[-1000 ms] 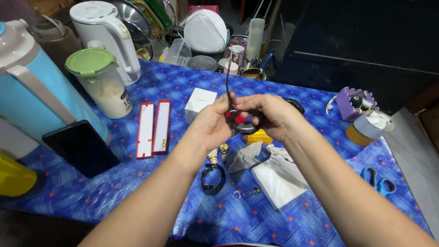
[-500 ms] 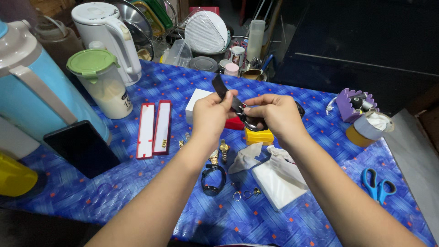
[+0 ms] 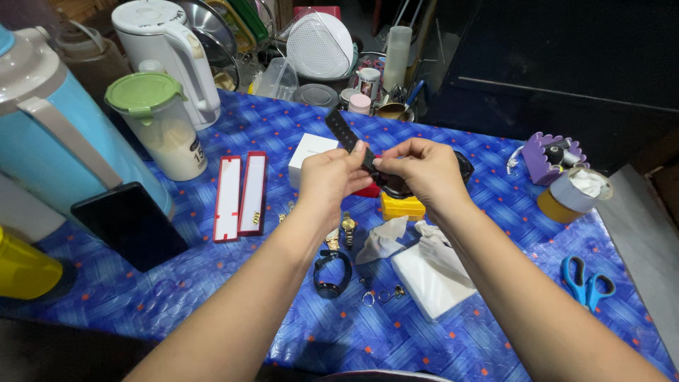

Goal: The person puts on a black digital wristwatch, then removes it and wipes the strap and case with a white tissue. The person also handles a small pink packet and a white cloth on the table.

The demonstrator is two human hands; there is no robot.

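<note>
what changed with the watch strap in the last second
The black strap, standing straight up a second ago, has tipped up and to the left. The left hand and right hand keep their grip on the watch between them. The scissors and open red case lie unmoved.

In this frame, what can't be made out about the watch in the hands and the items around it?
Head view only:
- Black watch: its case and face are hidden behind the left hand and right hand; only the strap end shows.
- Red item under the hands: mostly covered, kind unclear.
- Small metal rings on the blue tablecloth: too small to identify.
- Blue jug: cut off by the left edge.
</note>
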